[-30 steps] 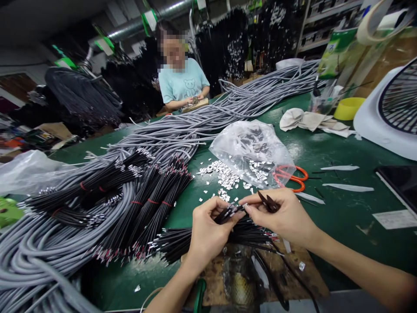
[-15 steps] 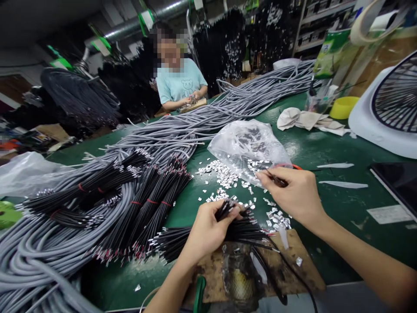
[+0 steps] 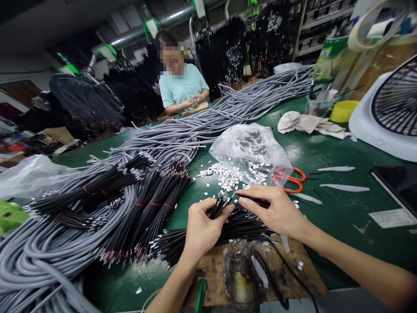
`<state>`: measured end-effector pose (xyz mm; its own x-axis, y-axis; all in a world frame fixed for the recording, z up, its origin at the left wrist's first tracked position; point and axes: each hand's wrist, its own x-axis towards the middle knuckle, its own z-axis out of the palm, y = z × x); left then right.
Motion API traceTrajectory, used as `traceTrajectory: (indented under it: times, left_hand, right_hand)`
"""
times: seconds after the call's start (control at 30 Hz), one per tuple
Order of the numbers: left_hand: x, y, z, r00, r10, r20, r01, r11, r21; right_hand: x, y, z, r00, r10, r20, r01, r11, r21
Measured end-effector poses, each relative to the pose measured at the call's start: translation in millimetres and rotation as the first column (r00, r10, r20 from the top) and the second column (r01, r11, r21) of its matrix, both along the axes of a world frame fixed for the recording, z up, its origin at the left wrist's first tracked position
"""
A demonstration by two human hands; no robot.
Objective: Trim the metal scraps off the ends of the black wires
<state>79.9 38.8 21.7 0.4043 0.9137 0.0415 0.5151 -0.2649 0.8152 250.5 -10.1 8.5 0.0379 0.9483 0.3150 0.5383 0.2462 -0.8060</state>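
Left hand clamped on a few black wires — tips point far-right, just above the near board. Right hand pinched together on a dark tool — beside those tips.

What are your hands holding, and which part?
Left hand grips a bunch of black wires near their tips. Right hand pinches a small dark tool around its middle.

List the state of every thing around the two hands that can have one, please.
left hand, closed around black wire bundle
right hand, pinching small dark tool
plastic bag, crumpled
orange scissors, lying flat, blades hidden under the plastic bag
tied black bundles, bound with red bands
grey cables, loose in a heap
cloth, crumpled
fan, running or not cannot be told
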Motion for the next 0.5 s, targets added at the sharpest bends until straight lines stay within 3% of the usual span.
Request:
traceTrajectory:
  times: [0.23, 0.37, 0.5]
  left_hand:
    - [0.3, -1.5, -2.8, 0.999, 0.038, 0.023, -0.038, 0.999, 0.016]
    - [2.7, -3.8, -0.4, 0.988, 0.063, 0.14, -0.044, 0.99, -0.135]
    - [2.6, -4.2, 3.4, 0.969, 0.01, 0.247, 0.051, 0.97, -0.239]
  right_hand:
    - [-2.0, -1.7, 3.0, 0.998, 0.048, -0.045, -0.048, 0.999, -0.004]
    - [-1.6, -2.2, 3.6, 0.998, 0.035, -0.042, -0.035, 0.999, 0.01]
    - [-0.2, -2.7, 3.9, 0.999, 0.038, -0.038, -0.037, 0.999, 0.027]
